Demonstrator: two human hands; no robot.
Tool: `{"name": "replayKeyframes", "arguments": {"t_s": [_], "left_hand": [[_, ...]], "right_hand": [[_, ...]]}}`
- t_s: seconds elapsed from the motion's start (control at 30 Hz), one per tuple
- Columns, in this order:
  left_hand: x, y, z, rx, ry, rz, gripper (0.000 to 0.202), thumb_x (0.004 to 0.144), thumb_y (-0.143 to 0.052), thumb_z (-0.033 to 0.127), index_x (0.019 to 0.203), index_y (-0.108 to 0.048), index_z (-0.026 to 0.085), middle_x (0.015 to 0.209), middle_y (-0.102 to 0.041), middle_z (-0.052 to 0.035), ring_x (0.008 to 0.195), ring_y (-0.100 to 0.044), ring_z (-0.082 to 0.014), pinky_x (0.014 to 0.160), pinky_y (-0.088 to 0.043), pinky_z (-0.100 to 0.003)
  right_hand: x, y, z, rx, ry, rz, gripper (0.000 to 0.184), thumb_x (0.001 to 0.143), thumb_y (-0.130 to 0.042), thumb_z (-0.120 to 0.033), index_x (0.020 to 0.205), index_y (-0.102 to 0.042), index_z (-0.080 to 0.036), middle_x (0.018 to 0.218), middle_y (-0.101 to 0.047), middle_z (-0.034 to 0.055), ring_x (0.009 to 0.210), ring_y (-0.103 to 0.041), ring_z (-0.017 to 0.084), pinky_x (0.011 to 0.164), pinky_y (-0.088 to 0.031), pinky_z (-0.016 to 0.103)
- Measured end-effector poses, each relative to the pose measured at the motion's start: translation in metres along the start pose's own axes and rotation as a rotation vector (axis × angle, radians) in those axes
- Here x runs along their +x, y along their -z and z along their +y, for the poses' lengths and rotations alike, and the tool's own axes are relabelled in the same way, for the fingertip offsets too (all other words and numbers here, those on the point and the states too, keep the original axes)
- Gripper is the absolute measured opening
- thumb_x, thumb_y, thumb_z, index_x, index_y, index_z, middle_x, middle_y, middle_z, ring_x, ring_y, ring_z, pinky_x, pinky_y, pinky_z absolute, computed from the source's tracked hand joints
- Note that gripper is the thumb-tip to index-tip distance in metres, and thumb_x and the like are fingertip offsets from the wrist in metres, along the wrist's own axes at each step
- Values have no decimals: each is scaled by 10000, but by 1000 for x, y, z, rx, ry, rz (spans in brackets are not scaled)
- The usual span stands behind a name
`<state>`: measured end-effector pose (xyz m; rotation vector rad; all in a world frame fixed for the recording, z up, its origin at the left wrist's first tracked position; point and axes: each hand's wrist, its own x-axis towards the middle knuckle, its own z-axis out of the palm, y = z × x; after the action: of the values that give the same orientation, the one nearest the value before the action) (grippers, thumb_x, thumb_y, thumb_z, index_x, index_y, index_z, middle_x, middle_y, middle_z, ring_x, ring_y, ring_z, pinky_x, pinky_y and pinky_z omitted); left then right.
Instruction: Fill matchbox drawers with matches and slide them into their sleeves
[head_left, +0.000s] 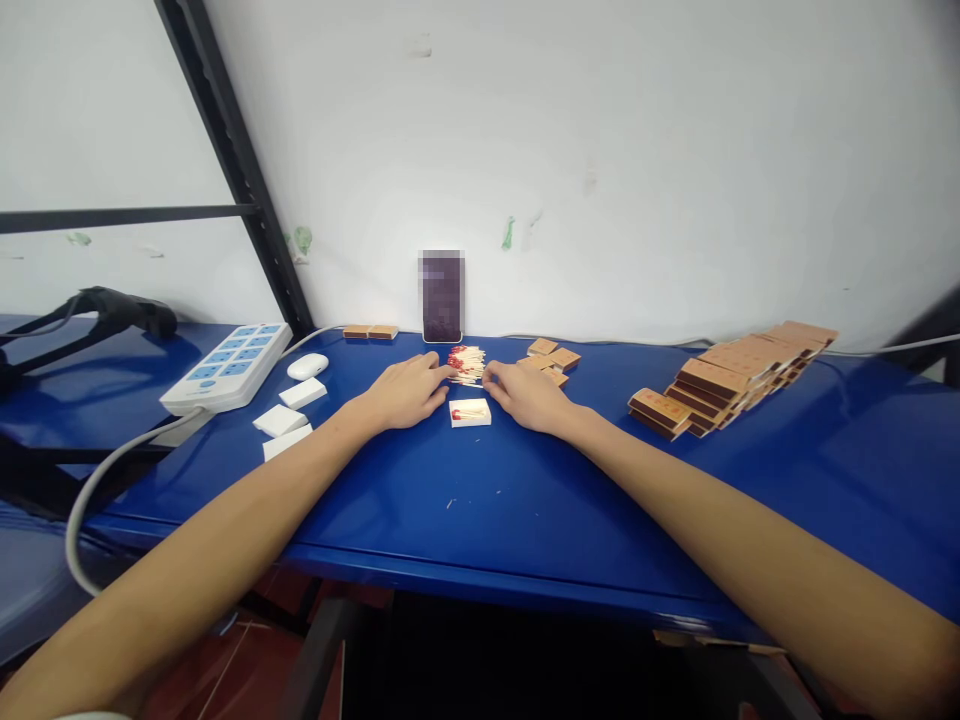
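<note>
A loose pile of red-tipped matches (468,364) lies on the blue table between my hands. My left hand (409,392) rests at the pile's left side, its fingers stretched and apart, a fingertip against the red heads. On the other side, my right hand (531,395) has its fingers curled together at the bare match ends; whatever they pinch is hidden. Just in front of the pile sits a small white matchbox tray (471,420) with a few matches in it. Several closed matchboxes (559,358) lie behind my right hand, which partly covers them.
Stacked matchboxes (739,375) lean in rows at the right. White trays (281,420), a white rounded case (307,366) and a power strip (229,368) with its cable are at the left. A phone (442,300) stands against the wall near two matchboxes (370,332).
</note>
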<state>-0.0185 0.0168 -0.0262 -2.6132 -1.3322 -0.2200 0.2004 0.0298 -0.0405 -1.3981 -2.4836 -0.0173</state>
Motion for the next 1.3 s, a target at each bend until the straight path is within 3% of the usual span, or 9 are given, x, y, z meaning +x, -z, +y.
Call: {"name": "replayKeyframes", "arguments": {"t_s": [0.2,0.47,0.7,0.87,0.97,1.07,1.3], "left_hand": [[1,0,0,22,-1,-7,336,954,-338,308,1172,-572,206,983,-551,-89,907,-568,-239,718,-448,-340],[3,-3,-2,-93,-15,-5,270,970,-321,329,947,-554,194,924,-555,-71,861,-546,-214,758,-437,-344],[4,-6,-4,-81,-35,11,306,982,-270,316,933,-533,168,944,-534,-94,885,-511,-223,820,-427,-378],[-1,13,1,-174,-1,148,278,997,-237,302,949,-481,178,960,-524,-87,865,-508,-205,811,-428,-368],[-5,23,7,-209,-40,227,261,1003,-242,297,963,-471,177,985,-506,-84,889,-501,-196,843,-430,-362],[-9,26,12,-240,-117,156,262,1000,-270,316,966,-488,175,1032,-487,-88,928,-500,-195,873,-436,-358],[-10,21,16,-279,-186,3,267,979,-306,324,940,-525,175,1043,-482,-101,969,-497,-214,899,-440,-380]], "right_hand": [[-3,5,-5,-11,-3,-46,181,980,-381,-219,988,-553,-164,882,-665,92,758,-572,200,606,-288,286],[-11,9,7,64,193,-90,132,954,-409,-230,913,-526,-182,792,-629,46,671,-514,161,595,-283,276],[-11,5,7,78,182,-58,178,979,-357,-250,914,-508,-182,838,-620,67,720,-524,180,618,-310,287],[-14,10,5,148,133,51,200,999,-306,-259,967,-482,-171,875,-606,79,739,-512,184,649,-329,294],[-18,13,4,221,220,5,196,1000,-319,-279,931,-474,-183,827,-593,47,712,-504,166,646,-331,282],[-20,13,3,271,305,-48,170,987,-359,-285,910,-479,-192,782,-582,18,676,-496,147,626,-324,269],[-18,11,5,359,288,-32,160,963,-380,-262,874,-493,-192,701,-551,-14,614,-460,126,606,-319,259]]}}
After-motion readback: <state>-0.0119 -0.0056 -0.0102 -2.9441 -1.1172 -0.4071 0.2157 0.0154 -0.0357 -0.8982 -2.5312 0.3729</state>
